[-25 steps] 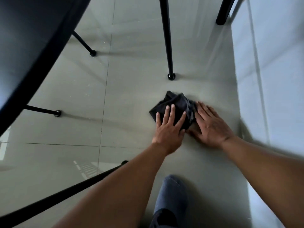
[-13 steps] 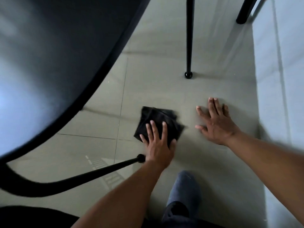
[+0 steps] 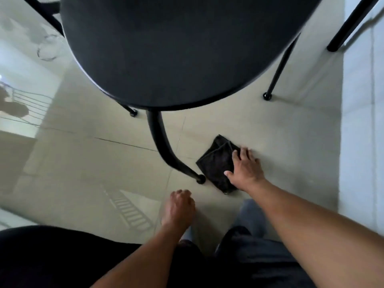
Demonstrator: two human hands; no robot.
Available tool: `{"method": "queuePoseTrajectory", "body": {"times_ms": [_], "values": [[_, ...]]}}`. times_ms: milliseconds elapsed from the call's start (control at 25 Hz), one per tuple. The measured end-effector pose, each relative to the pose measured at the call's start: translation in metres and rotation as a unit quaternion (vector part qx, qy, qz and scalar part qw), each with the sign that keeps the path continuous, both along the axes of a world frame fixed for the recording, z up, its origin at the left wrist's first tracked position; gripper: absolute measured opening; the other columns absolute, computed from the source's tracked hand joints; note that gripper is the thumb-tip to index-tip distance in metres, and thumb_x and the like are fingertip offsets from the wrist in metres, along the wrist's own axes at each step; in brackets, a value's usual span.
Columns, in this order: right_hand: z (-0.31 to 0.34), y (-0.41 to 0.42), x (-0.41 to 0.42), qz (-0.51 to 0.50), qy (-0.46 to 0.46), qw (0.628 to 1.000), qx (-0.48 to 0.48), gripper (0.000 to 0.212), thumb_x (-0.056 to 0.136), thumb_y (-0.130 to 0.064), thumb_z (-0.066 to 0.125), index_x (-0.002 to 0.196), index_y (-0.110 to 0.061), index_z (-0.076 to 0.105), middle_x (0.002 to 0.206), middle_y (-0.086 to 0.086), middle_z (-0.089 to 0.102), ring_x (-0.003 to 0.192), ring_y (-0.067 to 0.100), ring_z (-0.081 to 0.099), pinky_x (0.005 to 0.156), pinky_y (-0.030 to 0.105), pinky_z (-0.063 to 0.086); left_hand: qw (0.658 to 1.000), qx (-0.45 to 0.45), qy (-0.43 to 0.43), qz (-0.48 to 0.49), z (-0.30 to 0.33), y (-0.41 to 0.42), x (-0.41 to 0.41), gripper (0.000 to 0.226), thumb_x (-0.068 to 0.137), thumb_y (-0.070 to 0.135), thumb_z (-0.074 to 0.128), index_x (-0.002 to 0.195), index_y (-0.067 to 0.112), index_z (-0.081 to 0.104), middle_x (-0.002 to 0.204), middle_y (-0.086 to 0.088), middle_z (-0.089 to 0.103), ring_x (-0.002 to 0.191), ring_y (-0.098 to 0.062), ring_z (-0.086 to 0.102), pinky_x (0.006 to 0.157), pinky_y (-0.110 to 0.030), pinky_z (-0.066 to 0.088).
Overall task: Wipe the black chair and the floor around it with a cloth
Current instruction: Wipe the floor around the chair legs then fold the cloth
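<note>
Dark cloth (image 3: 216, 163), folded into a rough square, flat on the pale floor (image 3: 291, 142), just right of the near chair leg's foot (image 3: 200, 178) and touching or almost touching it. Soft and light by the look, limp enough to bunch under a push, so probably best driven with a flat palm over the middle, or pinched at a folded edge to lift; likely to slide easily on glossy tile, with the far corner liable to flip open. Right hand (image 3: 246, 170) laid on the cloth's right side, fingers spread and flat, pressing rather than clutching; nothing pinched. Left hand (image 3: 179, 207) off the cloth, near the floor in front of the knees, fingers curled into a loose fist around nothing visible; contact with the tile not clear through the blur. Above, the black chair (image 3: 176, 48) filling the upper frame, round seat seen from over the top, thin legs splayed down to small round feet; rigid, and seemingly light enough to shift if bumped. Another dark leg (image 3: 351, 23) at upper right, owner unclear. White wall (image 3: 363, 142) along the right edge. No brand, label or writing readable anywhere; only reflections of a railing in the tile at left.
</note>
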State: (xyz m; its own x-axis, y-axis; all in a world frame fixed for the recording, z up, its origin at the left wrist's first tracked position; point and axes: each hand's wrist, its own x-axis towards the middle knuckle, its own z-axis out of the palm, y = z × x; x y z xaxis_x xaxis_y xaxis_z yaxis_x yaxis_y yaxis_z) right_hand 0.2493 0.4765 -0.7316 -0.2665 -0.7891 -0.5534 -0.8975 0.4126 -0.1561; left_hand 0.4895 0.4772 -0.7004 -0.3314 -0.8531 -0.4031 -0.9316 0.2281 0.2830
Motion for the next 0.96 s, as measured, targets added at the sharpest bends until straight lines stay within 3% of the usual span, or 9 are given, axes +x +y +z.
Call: {"method": "queuePoseTrajectory", "body": {"times_ms": [80,160,240,320,400,560,720,840,960], "values": [[0.001,0.001,0.009,-0.002,0.030,1.000,0.009,0.093,0.093,-0.061,0.053,0.161,-0.014,0.012,0.169,0.020,0.000,0.157,0.038,0.001,0.122,0.059,0.019,0.998,-0.014,0.051,0.044,0.005,-0.031,-0.008,0.028,0.089,0.013,0.055,0.109,0.010,0.075,0.109,-0.016,0.072,0.104,-0.037,0.065,0.086,-0.042,0.054],[-0.001,0.004,0.009,0.008,0.059,0.998,0.014,0.096,0.092,-0.067,0.049,0.162,-0.017,0.006,0.169,0.022,-0.006,0.156,0.039,-0.005,0.122,0.063,0.012,0.996,0.007,0.089,-0.029,0.003,-0.064,-0.023,0.031,0.086,0.014,0.052,0.108,0.008,0.073,0.108,-0.017,0.072,0.102,-0.039,0.066,0.086,-0.046,0.055],[-0.006,0.007,0.006,0.016,0.074,0.997,0.022,0.095,0.092,-0.072,0.043,0.162,-0.023,0.001,0.168,0.022,-0.009,0.156,0.040,-0.009,0.121,0.065,0.008,0.986,0.030,0.099,-0.132,-0.018,-0.096,-0.029,0.039,0.084,0.030,0.040,0.107,0.014,0.068,0.103,-0.011,0.067,0.097,-0.039,0.065,0.082,-0.049,0.055],[-0.006,0.004,0.004,0.025,0.080,0.996,0.026,0.095,0.092,-0.075,0.038,0.162,-0.026,-0.002,0.167,0.023,-0.012,0.155,0.041,-0.012,0.121,0.065,0.005,0.977,0.051,0.079,-0.189,-0.026,-0.110,-0.031,0.037,0.088,0.032,0.038,0.112,0.018,0.063,0.108,-0.006,0.062,0.107,-0.037,0.061,0.088,-0.051,0.053],[-0.004,-0.014,-0.002,0.046,0.078,0.995,0.041,0.094,0.093,-0.071,0.041,0.162,-0.026,-0.005,0.168,0.022,-0.013,0.155,0.041,-0.013,0.122,0.065,0.003,0.975,0.039,0.070,-0.208,-0.023,-0.118,-0.032,0.035,0.094,0.024,0.049,0.127,0.016,0.060,0.129,-0.007,0.058,0.126,-0.033,0.052,0.103,-0.048,0.045],[-0.020,-0.065,0.017,0.079,0.098,0.992,0.026,0.097,0.092,-0.064,0.055,0.162,-0.030,-0.005,0.168,0.018,-0.017,0.156,0.041,-0.007,0.122,0.064,0.007,0.986,-0.020,0.043,-0.159,-0.031,-0.123,-0.023,0.060,0.098,0.032,0.052,0.153,0.014,0.037,0.164,-0.011,0.027,0.152,-0.030,0.023,0.121,-0.041,0.026],[-0.012,-0.127,0.073,0.110,0.014,0.994,0.004,0.084,0.097,-0.036,0.056,0.163,-0.032,0.003,0.168,0.016,-0.012,0.155,0.043,-0.006,0.124,0.055,0.002,0.985,0.013,0.065,-0.159,-0.046,-0.125,-0.009,0.070,0.099,0.027,0.050,0.160,0.007,0.022,0.169,-0.014,0.009,0.157,-0.025,0.004,0.127,-0.037,0.010],[-0.003,-0.135,0.064,0.101,0.010,0.995,-0.010,0.104,0.086,-0.057,0.064,0.162,-0.030,0.000,0.170,0.015,-0.003,0.156,0.041,0.002,0.124,0.051,0.013,0.989,0.030,0.082,-0.121,-0.054,-0.129,-0.003,0.069,0.102,0.032,0.044,0.162,0.011,0.016,0.169,-0.011,0.003,0.157,-0.023,-0.001,0.127,-0.037,0.003],[0.000,-0.099,0.012,0.055,0.017,0.998,0.002,0.116,0.081,-0.068,0.066,0.163,-0.021,-0.001,0.170,0.012,-0.001,0.157,0.033,0.002,0.124,0.045,0.011,0.994,0.011,0.044,-0.099,-0.054,-0.136,-0.009,0.069,0.103,0.037,0.041,0.163,0.022,0.011,0.170,-0.010,-0.003,0.157,-0.025,-0.006,0.127,-0.044,-0.002]]}}
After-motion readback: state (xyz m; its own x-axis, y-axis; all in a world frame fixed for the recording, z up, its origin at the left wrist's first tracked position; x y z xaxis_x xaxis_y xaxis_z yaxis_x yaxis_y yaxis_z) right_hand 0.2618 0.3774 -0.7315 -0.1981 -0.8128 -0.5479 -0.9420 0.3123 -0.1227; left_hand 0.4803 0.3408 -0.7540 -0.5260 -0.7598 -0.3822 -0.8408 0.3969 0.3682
